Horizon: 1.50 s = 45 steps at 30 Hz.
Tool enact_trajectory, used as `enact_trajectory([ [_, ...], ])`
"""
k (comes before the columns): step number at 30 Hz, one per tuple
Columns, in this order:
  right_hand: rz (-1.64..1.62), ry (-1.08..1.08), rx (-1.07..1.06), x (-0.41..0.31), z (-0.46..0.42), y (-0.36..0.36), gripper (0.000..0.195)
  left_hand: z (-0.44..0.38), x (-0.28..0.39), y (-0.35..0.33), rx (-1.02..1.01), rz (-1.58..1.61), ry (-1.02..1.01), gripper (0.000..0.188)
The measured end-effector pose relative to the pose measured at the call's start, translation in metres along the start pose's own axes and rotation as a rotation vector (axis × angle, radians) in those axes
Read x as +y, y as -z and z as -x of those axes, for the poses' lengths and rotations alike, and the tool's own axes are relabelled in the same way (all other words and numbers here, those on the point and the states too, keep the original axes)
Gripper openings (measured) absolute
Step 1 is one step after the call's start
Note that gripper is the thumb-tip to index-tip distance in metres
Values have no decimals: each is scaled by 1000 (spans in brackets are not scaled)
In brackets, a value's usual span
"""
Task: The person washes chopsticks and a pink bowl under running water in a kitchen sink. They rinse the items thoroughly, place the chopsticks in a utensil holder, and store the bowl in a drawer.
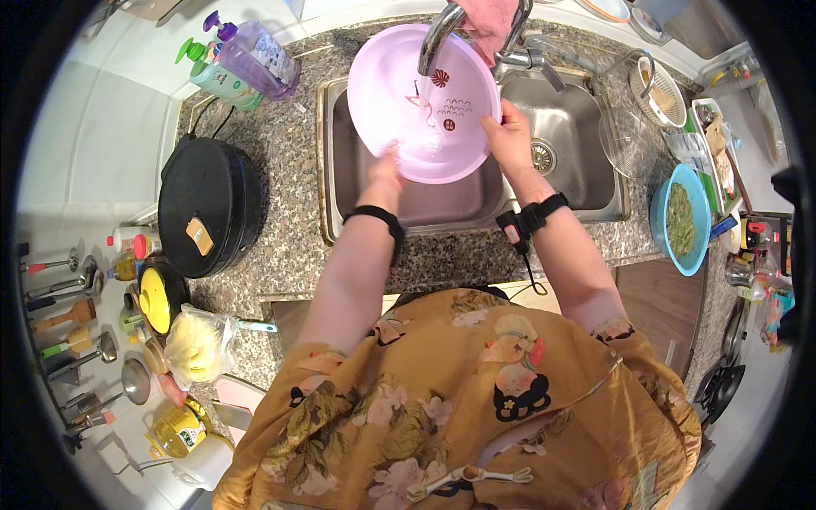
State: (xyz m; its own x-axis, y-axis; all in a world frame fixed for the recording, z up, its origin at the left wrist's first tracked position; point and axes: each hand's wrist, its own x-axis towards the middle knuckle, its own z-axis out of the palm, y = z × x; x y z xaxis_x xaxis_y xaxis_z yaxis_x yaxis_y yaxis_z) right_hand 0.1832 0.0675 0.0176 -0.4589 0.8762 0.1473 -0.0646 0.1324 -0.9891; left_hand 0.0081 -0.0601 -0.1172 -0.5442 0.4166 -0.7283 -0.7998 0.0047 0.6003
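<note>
A pink plastic basin with printed decorations is held tilted over the left bowl of a stainless steel double sink. Water runs into it from the chrome faucet. My right hand grips the basin's right rim, thumb on the inside. Blurred by motion, my left hand is at the near left rim with its fingertips over the inner wall; whether it grips the rim cannot be seen. A pink cloth hangs over the faucet.
Two pump bottles and a black electric griddle stand on the left of the granite counter. On the right are a blue basin of green vegetables, a round wire strainer and a white colander. A knife lies near left.
</note>
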Motion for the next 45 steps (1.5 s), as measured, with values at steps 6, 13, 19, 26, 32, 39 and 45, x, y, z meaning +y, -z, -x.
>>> enact_trajectory([
  [6, 191, -56, -42, 1, 6, 7, 11, 33, 33, -45, 551, -1242, -1263, 28],
  [13, 221, -69, -9, 7, 22, 0, 5, 52, 66, -126, 105, -1363, -1001, 39],
  [19, 86, -146, 22, -5, 24, 10, 7, 48, 87, -135, -146, -1626, -1149, 32],
  [26, -123, -287, 140, 6, 22, 18, 9, 20, 94, -97, -104, -1687, -922, 47],
  [32, -522, -452, 233, 39, 15, 18, 20, 58, 67, -3, 128, -970, -721, 64],
  [39, -770, -601, 147, 49, 46, -23, 28, 150, 74, 43, -366, -234, 21, 44],
  [45, 929, 195, 56, 40, 53, -75, 47, 178, 69, 37, -243, -155, -227, 54],
])
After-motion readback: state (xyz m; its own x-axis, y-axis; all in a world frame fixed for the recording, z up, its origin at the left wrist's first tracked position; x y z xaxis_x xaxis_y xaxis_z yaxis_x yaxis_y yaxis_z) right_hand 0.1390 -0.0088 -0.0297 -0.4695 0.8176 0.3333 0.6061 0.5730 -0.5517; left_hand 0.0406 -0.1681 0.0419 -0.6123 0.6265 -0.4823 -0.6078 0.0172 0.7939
